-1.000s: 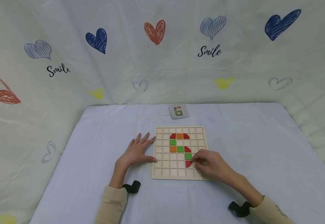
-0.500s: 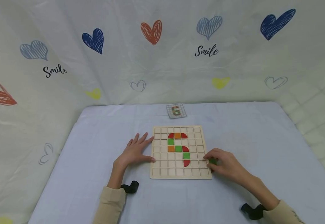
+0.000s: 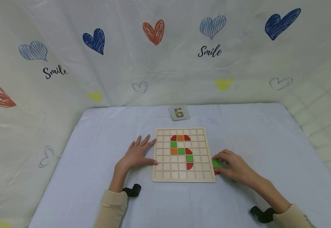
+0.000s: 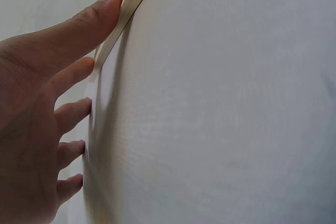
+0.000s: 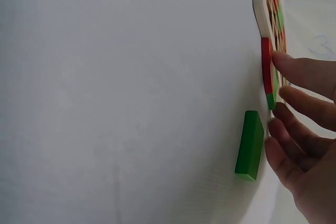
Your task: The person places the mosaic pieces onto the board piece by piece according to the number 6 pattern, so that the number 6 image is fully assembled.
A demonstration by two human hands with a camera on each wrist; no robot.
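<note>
A wooden grid board [image 3: 165, 174] lies on the table, with several red, orange and green tiles set in its squares. My left hand [image 3: 135, 155] has its fingers spread, the thumb and index fingertip resting on the board's left rim. In the left wrist view the thumb [image 4: 100, 19] touches that rim. Beside the board's right edge, my right hand [image 3: 234, 164] has thumb and index finger at opposite edges of a green tile [image 3: 216, 163]. Under the thumb shows a red tile [image 3: 216, 173]. Another green block [image 5: 251, 145] lies below the fingers in the right wrist view.
A small card [image 3: 179, 112] with a coloured figure on a grid lies beyond the board. White cloth covers the table [image 3: 111, 126], backed by a hanging sheet with hearts [image 3: 153, 31]. Black wrist cameras [image 3: 132, 190] sit on both wrists.
My right hand has moved right, off the board's tiles to the pieces beside its right edge. The tiles on the board look the same. The left hand stays at the left rim.
</note>
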